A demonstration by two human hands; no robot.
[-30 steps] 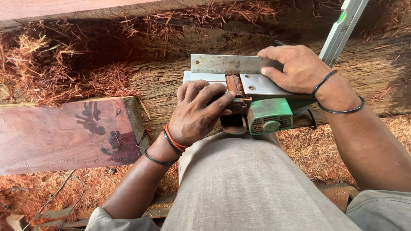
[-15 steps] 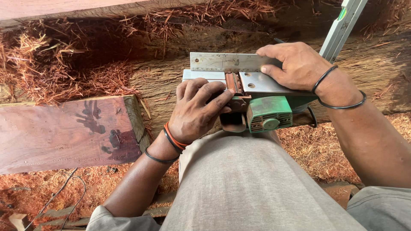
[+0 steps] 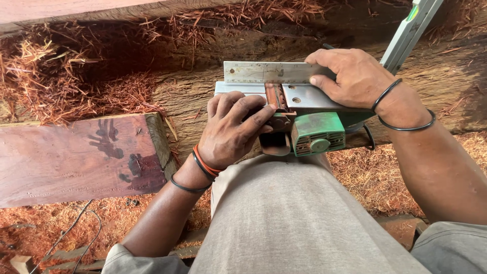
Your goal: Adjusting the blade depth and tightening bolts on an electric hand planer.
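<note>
Left hand (image 3: 231, 129) curled over the near edge of an upturned electric planer (image 3: 304, 119), fingertips pressed at the blade drum slot (image 3: 275, 99), apparently to steady the tool and keep the cutter from turning. Right hand (image 3: 355, 76) flat on top, fingers pinning a steel ruler (image 3: 266, 72) on edge across the bright metal sole plate (image 3: 314, 96), probably so the straight edge can show how the blade sits against the sole. Neither hand closed into a fist; both pressing and holding rather than lifting. Planer lying sole-up, green motor housing (image 3: 317, 133) towards the body, propped against the raised knee (image 3: 284, 203) and a rough timber beam (image 3: 203, 86), likely for a firm rest at working height. Just behind the right wrist, a spirit level (image 3: 408, 30) leaning upward out of view. To the left, a reddish plank (image 3: 71, 157) with dark stains. All around, red wood shavings (image 3: 66, 86) heaped on the beam and the ground, with a thin cable (image 3: 76, 228) trailing through them at lower left.
</note>
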